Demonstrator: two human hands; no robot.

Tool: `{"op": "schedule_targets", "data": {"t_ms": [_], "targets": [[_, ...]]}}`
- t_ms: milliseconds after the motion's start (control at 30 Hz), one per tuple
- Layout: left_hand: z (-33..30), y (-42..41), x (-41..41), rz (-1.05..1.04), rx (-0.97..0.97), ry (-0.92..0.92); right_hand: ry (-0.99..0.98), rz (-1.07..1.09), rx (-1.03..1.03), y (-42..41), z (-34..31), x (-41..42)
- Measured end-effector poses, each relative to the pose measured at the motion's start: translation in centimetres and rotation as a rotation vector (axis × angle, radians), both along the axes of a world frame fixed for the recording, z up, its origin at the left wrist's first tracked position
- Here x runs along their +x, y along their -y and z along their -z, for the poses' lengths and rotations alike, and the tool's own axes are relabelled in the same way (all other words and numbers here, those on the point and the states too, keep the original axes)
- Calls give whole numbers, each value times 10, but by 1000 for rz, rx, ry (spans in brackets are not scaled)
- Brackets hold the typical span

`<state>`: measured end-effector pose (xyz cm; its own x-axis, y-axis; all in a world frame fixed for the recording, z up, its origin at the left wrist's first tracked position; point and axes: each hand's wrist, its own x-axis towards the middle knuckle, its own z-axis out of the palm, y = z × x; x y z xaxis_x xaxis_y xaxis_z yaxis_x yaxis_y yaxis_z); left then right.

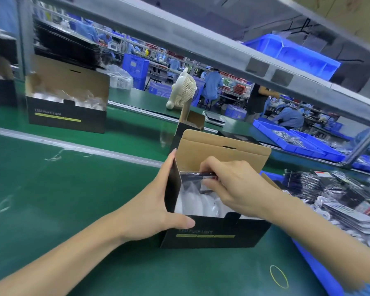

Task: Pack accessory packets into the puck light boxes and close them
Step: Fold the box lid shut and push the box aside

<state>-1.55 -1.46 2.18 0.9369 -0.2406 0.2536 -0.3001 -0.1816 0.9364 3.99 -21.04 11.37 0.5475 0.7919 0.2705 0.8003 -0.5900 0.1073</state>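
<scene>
An open black puck light box (214, 233) with a brown lid stands on the green bench in front of me. White bagged lights (192, 201) fill its inside. My left hand (150, 208) grips the box's left end, thumb on the front wall and fingers along the raised side flap. My right hand (233, 184) pinches an accessory packet (205, 180), clear plastic with dark contents, at the top of the box's opening. A second open box (66, 116) of the same kind stands on the conveyor at the far left.
A blue bin (320, 265) at my right holds several accessory packets (338, 197). A yellow rubber band (278, 276) lies on the bench near me. A small cream fan (183, 90) and another open box (190, 122) stand beyond. A shelf rail crosses overhead.
</scene>
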Motion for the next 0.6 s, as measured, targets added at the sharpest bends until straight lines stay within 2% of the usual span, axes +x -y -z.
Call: {"op": "schedule_targets", "data": {"t_ms": [67,200,367,467,600], "targets": [[0,0,0,5,-6,4,-96,30,20,4,-8,1],[-1,1,-1,4,-15,12,-95,-50,222,3,-21,-4],[0,1,2,-6,-44,17,-339,11,316,-7,4,1],[2,1,2,-12,-50,26,-415,27,273,-5,3,5],[6,1,5,-22,-57,28,-642,56,246,0,-1,7]]}}
